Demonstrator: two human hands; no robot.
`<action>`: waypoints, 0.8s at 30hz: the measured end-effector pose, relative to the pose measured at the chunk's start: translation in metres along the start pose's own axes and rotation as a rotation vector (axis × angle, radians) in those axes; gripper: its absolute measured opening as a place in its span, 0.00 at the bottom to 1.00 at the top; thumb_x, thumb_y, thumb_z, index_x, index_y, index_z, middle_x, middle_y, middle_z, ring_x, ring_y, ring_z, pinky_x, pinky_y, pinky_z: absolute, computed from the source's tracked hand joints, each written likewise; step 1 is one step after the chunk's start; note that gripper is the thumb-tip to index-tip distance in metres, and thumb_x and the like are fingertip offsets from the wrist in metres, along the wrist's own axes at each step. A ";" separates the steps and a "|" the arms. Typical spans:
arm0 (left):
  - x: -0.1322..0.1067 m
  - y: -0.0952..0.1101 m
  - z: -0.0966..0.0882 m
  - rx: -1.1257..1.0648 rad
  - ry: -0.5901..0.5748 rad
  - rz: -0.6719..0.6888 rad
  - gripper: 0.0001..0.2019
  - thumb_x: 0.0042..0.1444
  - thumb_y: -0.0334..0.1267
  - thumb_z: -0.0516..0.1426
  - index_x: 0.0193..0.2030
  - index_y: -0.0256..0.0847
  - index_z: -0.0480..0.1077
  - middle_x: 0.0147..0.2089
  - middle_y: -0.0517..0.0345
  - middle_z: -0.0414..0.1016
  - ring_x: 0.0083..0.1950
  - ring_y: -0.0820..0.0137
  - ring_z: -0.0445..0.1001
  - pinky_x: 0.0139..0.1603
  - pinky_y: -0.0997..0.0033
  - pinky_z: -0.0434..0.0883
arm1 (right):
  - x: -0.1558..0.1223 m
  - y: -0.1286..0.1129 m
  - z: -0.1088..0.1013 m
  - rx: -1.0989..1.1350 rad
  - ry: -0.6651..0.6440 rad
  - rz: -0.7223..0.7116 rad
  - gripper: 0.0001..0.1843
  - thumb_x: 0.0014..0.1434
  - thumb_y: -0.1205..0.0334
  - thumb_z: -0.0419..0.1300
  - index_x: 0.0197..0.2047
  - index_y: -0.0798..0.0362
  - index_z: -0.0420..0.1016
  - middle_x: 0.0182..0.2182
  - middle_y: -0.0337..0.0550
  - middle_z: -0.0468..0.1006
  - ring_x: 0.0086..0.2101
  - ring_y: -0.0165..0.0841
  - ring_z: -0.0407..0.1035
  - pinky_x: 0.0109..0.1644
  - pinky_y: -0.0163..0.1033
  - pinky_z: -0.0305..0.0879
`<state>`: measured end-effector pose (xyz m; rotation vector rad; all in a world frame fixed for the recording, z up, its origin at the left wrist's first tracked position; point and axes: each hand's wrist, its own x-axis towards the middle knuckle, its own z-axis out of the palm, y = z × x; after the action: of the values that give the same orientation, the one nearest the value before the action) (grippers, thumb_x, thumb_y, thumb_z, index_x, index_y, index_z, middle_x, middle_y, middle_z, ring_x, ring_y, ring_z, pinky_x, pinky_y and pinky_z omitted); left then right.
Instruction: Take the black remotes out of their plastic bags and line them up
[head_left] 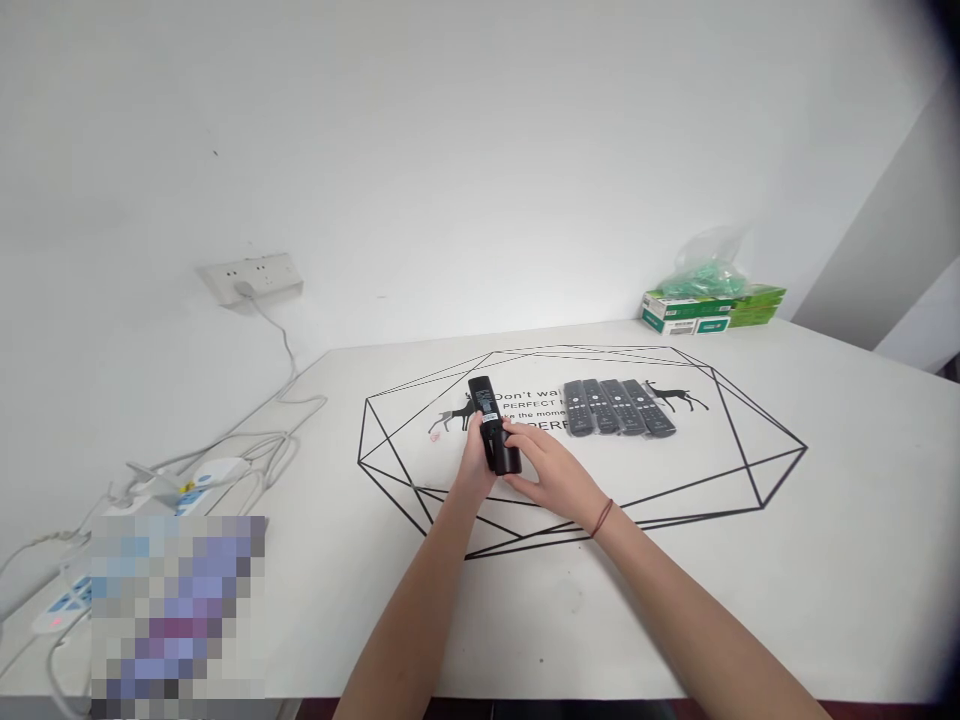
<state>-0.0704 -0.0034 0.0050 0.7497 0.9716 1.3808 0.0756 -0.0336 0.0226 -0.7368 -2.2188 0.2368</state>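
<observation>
My left hand (474, 465) is closed around a black remote control (484, 396), its back with a printed label turned up towards me. At the near end of the remote, my right hand (553, 472) pinches a smooth black piece that looks like the battery cover (508, 459). The cover sits at a slight angle to the remote's body, and I cannot tell whether the two are fully apart. To the right, several dark remote controls in clear wrapping (616, 408) lie side by side, buttons up.
The white table (750, 600) carries a printed black line pattern with deer and lettering. Green and white boxes (686, 308) with a plastic bag (709, 265) on top stand at the back right. Power strips (214, 480) and cables lie at left, below a wall socket (259, 277).
</observation>
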 end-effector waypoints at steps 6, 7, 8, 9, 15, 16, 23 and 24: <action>-0.004 0.004 0.002 -0.147 -0.121 -0.047 0.24 0.55 0.57 0.48 0.39 0.37 0.70 0.41 0.49 0.74 0.46 0.64 0.72 0.47 0.65 0.70 | 0.000 0.004 0.001 -0.070 -0.036 -0.036 0.20 0.57 0.62 0.58 0.53 0.47 0.64 0.58 0.45 0.64 0.61 0.40 0.50 0.60 0.53 0.58; -0.005 0.005 0.003 -0.169 -0.122 -0.049 0.23 0.55 0.56 0.49 0.40 0.37 0.71 0.42 0.49 0.74 0.47 0.64 0.72 0.48 0.65 0.69 | 0.000 0.005 0.002 -0.083 -0.037 -0.044 0.20 0.57 0.63 0.58 0.53 0.47 0.64 0.58 0.44 0.65 0.62 0.40 0.49 0.60 0.53 0.58; -0.005 0.006 0.004 -0.193 -0.123 -0.057 0.23 0.56 0.56 0.49 0.41 0.37 0.71 0.43 0.49 0.74 0.47 0.64 0.72 0.49 0.65 0.69 | 0.000 0.005 0.002 -0.097 -0.037 -0.050 0.20 0.57 0.63 0.58 0.53 0.47 0.64 0.58 0.44 0.65 0.62 0.40 0.48 0.60 0.53 0.58; -0.006 0.007 0.005 -0.215 -0.130 -0.066 0.23 0.56 0.55 0.49 0.42 0.37 0.71 0.45 0.49 0.74 0.48 0.64 0.72 0.49 0.65 0.69 | 0.000 0.006 0.002 -0.110 -0.034 -0.057 0.20 0.57 0.63 0.58 0.53 0.48 0.64 0.58 0.44 0.65 0.63 0.40 0.47 0.60 0.53 0.58; -0.008 0.008 0.006 -0.206 -0.162 -0.056 0.23 0.57 0.55 0.47 0.44 0.38 0.70 0.48 0.49 0.73 0.48 0.64 0.72 0.47 0.64 0.70 | -0.001 0.007 0.003 -0.189 0.006 -0.046 0.19 0.57 0.60 0.57 0.53 0.47 0.68 0.60 0.46 0.61 0.62 0.44 0.48 0.58 0.56 0.58; -0.008 0.008 0.006 -0.205 -0.153 -0.054 0.23 0.57 0.55 0.47 0.44 0.39 0.70 0.47 0.49 0.73 0.47 0.64 0.72 0.46 0.64 0.71 | -0.001 0.007 0.003 -0.204 0.014 -0.033 0.19 0.57 0.59 0.58 0.52 0.46 0.68 0.60 0.46 0.61 0.61 0.45 0.49 0.57 0.56 0.58; -0.008 0.002 0.006 -0.271 -0.101 -0.086 0.21 0.56 0.55 0.49 0.40 0.39 0.69 0.44 0.50 0.73 0.47 0.64 0.72 0.44 0.64 0.71 | -0.005 0.007 0.009 -0.246 0.043 0.040 0.18 0.57 0.58 0.58 0.52 0.44 0.70 0.59 0.44 0.61 0.59 0.48 0.50 0.56 0.58 0.56; -0.008 0.000 0.006 -0.281 -0.102 -0.086 0.20 0.56 0.54 0.49 0.40 0.38 0.69 0.44 0.50 0.73 0.46 0.64 0.72 0.44 0.65 0.71 | -0.005 0.006 0.010 -0.230 0.041 0.056 0.18 0.56 0.59 0.58 0.51 0.44 0.70 0.59 0.44 0.61 0.58 0.48 0.51 0.56 0.58 0.56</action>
<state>-0.0648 -0.0107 0.0090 0.5547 0.7037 1.3559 0.0738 -0.0308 0.0101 -0.9192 -2.2113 -0.0067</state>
